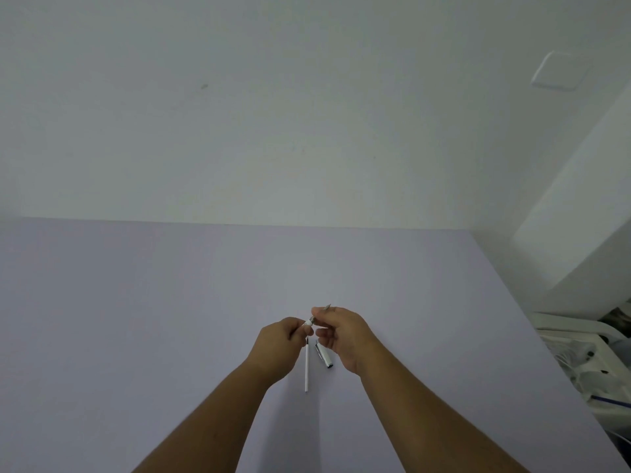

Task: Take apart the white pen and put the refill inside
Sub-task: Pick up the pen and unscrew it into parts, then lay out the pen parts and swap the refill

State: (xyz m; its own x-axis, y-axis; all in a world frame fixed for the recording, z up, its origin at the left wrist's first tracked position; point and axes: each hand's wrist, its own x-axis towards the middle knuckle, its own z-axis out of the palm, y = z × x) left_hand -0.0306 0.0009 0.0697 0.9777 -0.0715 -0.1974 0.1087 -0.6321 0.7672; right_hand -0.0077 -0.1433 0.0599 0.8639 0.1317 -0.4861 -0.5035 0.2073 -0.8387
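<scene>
white pen (311, 320) is held up over the lavender table (136, 319), roughly centre frame, pinched between both hands. left hand (281, 339) grips the white end with thumb and fingers closed round it; right hand (341, 332) grips the front section, with the metal tip (327, 306) poking out toward 1 o'clock past the knuckles. hands are almost touching, pen tilted up to the right.

refill (306, 368), thin white stick, lies on the table just below the hands at 6 o'clock, running near vertical, dark tip toward the hands. cap (323, 355), silver-white with a clip, lies just beside it at about 5 o'clock from the pen, angled, apart from the refill.

step in hand: looks like the take-apart stage, twisting or pulling the tip section off the barrel. cap already off. the joint is small and partly hidden by fingers, so can't say if the parts have separated yet.

next move calls for: opposite twist from the two hands until the sections part, keep one hand on the barrel, free the other to pick up the refill off the table and line it with the barrel opening, thin end first. small parts, needs fine pinch and steady aim.

clutter of white items (580, 356) off the table edge at 3 o'clock, not involved.
</scene>
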